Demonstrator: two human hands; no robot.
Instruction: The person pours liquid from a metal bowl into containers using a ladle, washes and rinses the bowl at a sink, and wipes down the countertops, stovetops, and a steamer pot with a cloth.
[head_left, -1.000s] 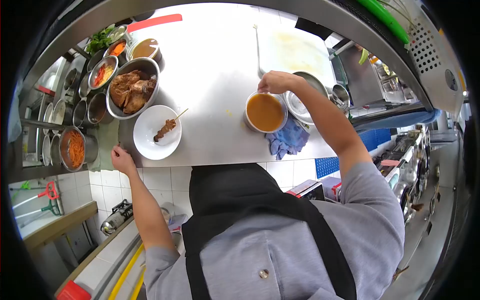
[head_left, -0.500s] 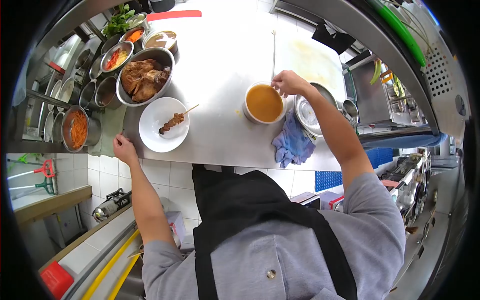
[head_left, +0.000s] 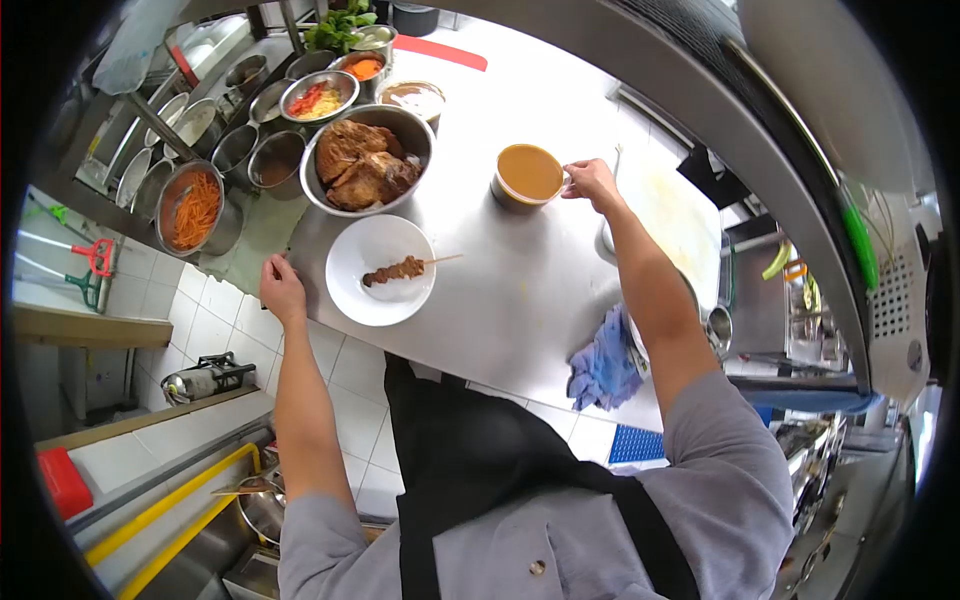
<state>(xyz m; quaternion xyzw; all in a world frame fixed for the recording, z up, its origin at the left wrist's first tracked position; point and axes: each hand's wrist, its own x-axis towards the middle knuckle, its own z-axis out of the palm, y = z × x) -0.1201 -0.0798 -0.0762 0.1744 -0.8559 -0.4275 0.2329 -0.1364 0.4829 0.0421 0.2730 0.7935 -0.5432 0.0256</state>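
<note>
My right hand [head_left: 592,186] is closed on the right side of a round tub of orange-brown sauce [head_left: 529,174], which is upright and level or nearly so. Whether its base touches the steel table [head_left: 480,290] I cannot tell. My left hand [head_left: 283,288] has its fingers curled at the table's left front edge, close to a white plate [head_left: 345,285]. One meat skewer [head_left: 397,270] lies across that plate, its bare stick pointing right over the rim.
Behind the plate stands a steel bowl [head_left: 425,165] of browned cooked meat. Several containers flank it, including shredded carrot [head_left: 195,212] and sliced peppers [head_left: 318,100]. A blue cloth [head_left: 607,365] lies at the front right, a pale cutting board [head_left: 675,215] at the right.
My right hand has taken hold of the sauce tub, which has moved left and away from me, off its spot near the cloth. The view has turned; my left hand stays at the edge.
</note>
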